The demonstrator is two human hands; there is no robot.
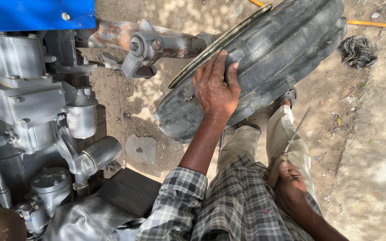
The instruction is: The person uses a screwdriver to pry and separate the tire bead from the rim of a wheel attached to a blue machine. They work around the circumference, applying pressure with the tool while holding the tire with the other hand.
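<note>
Our left hand (pixel 215 89) lies flat on the ribbed front tyre (pixel 264 58), fingers spread and pressed against the tread just beside the rim edge (pixel 220 42); it grips nothing, only steadies. Our right hand (pixel 289 183) is closed around a thin metal rod (pixel 296 129), held low by our thigh and pointing up toward the tyre.

The tyre leans tilted off the rusty axle and hub (pixel 146 44) of the tractor, its lower end near the dirt ground (pixel 362 147) in front of our feet. We judge it heavy and stiff: thick rubber with deep lengthwise ribs, and a steel rim inside. The rubber looks dusty but dry, so the palm should not slide. The ribs give the fingers grooves to bear on, and the rim edge offers a firmer hold than the rounded tread. The rod looks light and springy, easy to bend.

To the left stands the silver engine block (pixel 27 102) under a blue hood (pixel 36 13), and a crumpled rag (pixel 357 51) lies well apart on the ground, near an orange hose (pixel 376 24).
</note>
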